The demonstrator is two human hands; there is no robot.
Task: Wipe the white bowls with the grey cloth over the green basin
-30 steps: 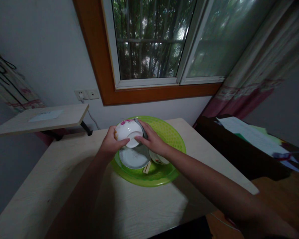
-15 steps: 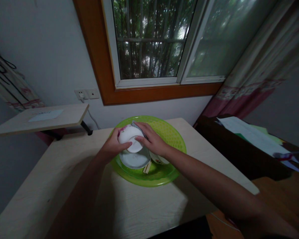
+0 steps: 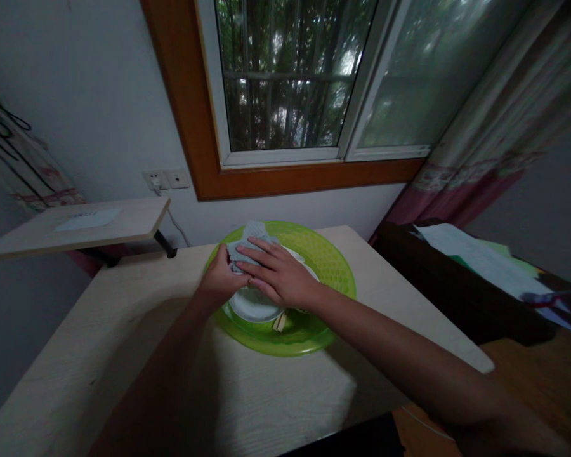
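Observation:
My left hand (image 3: 219, 280) is closed on the near left side of a small white bowl (image 3: 236, 269), which is mostly covered now. Over the bowl lies a grey cloth (image 3: 253, 232), and my right hand (image 3: 285, 273) presses it down with fingers stretched across it. Both hands are above a green plastic basin (image 3: 271, 347). Inside the basin, a white dish (image 3: 257, 311) sits under the hands, with the ends of light wooden chopsticks (image 3: 280, 322) beside it. Other white crockery is partly hidden behind my right hand.
The basin stands on a pale wooden table (image 3: 280, 393) against the wall below a window (image 3: 290, 76). A raised shelf (image 3: 137, 222) stands at the left, near a wall socket (image 3: 155, 180). Papers (image 3: 476, 254) lie on a dark surface at right.
My right hand and the cloth have moved from the bowl's right side to over it. The bowl's white outside, plain before, is mostly hidden now. My left hand keeps its grip.

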